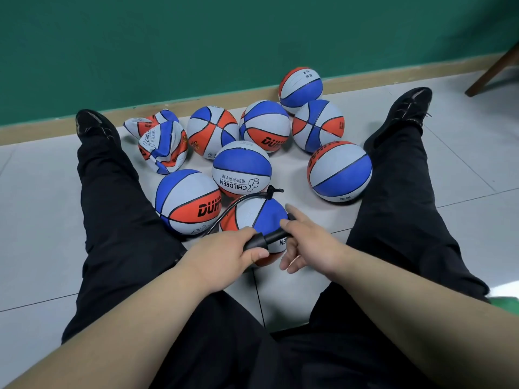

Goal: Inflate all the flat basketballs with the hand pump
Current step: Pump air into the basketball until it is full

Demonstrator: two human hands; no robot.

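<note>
Now my left hand (224,256) grips the pump (269,238) barrel over the near ball (250,213), between the legs. My right hand (309,242) sits at the handle, fingers spread, grip unclear. I'd stroke straight and full, keeping the hose (238,200) slack.

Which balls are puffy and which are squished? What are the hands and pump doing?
Flat balls: two, crumpled, by the left foot.
Round balls: seven, look full.
Near ball: looks rounded, hose over it.
Pump: held across near ball.
Left hand: grips pump.
Right hand: at pump's handle end, fingers mostly straight.
</note>
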